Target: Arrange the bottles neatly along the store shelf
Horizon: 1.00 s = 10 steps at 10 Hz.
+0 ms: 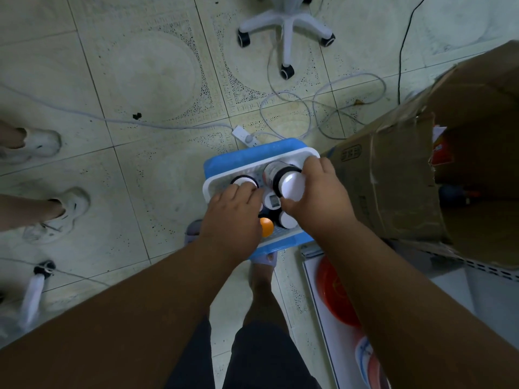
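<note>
We stand on a pale tiled floor [157, 88] beside a big cardboard box [398, 175]. Bottles with white caps sit in a white basket [216, 189] on a blue stool [224, 161]. Our right hand [317, 195] has its fingers round one white-capped bottle [290, 185], and our left hand [233, 211] rests on another bottle [243, 180].

Bare forearms, no sleeves, dark shorts [252, 357], grey-lilac slide sandals [193, 230]

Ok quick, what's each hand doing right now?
Left hand: fingers curled down among the bottles in the white basket; grip hidden.
Right hand: grips a white-capped bottle.
</note>
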Available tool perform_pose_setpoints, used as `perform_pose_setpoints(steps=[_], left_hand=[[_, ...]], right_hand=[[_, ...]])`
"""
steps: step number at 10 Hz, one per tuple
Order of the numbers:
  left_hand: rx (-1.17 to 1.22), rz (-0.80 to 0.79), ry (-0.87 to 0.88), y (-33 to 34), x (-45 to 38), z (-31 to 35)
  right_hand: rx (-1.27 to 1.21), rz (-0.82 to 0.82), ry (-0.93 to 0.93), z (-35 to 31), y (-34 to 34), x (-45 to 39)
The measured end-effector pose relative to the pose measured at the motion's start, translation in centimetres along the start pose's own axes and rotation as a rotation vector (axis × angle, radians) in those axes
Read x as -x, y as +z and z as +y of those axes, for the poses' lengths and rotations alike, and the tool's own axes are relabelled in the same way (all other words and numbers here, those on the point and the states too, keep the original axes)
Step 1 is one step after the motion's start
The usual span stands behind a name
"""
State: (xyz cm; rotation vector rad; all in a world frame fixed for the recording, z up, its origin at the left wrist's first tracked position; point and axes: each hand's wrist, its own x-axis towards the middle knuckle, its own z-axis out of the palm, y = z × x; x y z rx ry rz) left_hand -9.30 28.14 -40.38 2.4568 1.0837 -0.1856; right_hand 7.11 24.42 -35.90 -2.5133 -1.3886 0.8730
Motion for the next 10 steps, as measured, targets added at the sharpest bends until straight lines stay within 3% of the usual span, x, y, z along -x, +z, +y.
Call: perform_pose_setpoints(steps=[2,4,6,8,10], left_hand=[[0.043,0.000,-0.031,0.1,-0.1,-0.2],[0.015,0.056,0.010,1.1,0.2,-0.7],[-0.014,0.091,0.039,1.3,0.1,-0.8],[0.053,0.042,0.001,-4.7,3.3,0.9],[0.067,0.165,0.027,-13.0,8.2,3.9]], right_hand=[[0.127,-0.108,0.066,-0.4,1.4,-3.9],[0.126,-0.011,0.038,0.5,3.6,-3.7],[0.111,-0.024,0.027,0.1,3.3,-4.1],[0.103,0.023,-0.056,-2.4,-1.8,2.3],[0.060,0.112,-0.257,-6.4,-10.2,10.6]])
